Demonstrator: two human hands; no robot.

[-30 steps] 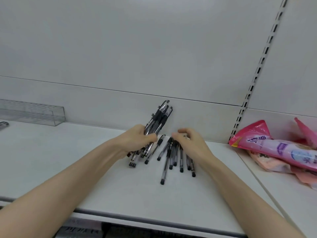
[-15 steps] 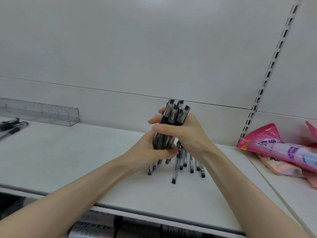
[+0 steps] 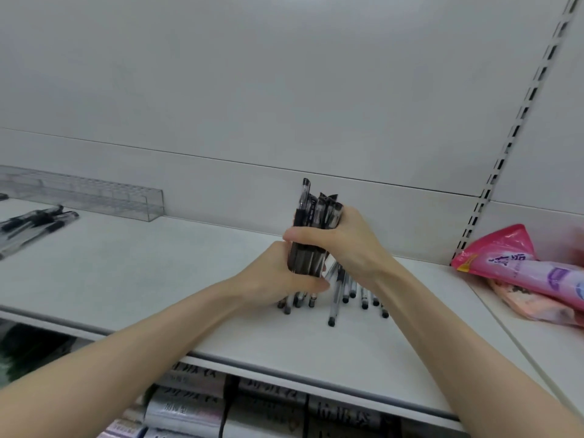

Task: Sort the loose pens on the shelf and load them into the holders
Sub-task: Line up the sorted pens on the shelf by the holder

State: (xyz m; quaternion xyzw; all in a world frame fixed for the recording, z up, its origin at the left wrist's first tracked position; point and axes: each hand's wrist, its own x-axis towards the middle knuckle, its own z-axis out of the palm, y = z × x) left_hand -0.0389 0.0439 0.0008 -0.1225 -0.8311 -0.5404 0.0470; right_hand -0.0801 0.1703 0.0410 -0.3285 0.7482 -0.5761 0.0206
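A bundle of black-capped clear pens (image 3: 316, 213) stands nearly upright over the white shelf (image 3: 158, 279), caps up and tips near the shelf surface. My left hand (image 3: 278, 279) grips the bundle's lower part and my right hand (image 3: 344, 245) wraps around its middle from the right. Several loose pens (image 3: 350, 292) lie flat on the shelf just behind and right of the bundle, partly hidden by my right wrist. A clear plastic pen holder (image 3: 94, 197) sits against the back wall at far left, with more loose pens (image 3: 34, 219) in front of it.
Pink plastic packets (image 3: 518, 273) lie on the neighbouring shelf at right, past a slotted upright (image 3: 505, 147). Below the shelf's front edge (image 3: 284, 371), packaged goods (image 3: 221, 406) fill the lower level.
My right hand left the loose pens and joined my left hand on the bundle, which went from tilted to nearly upright. The view shifted left, showing the holder and the far-left pens.
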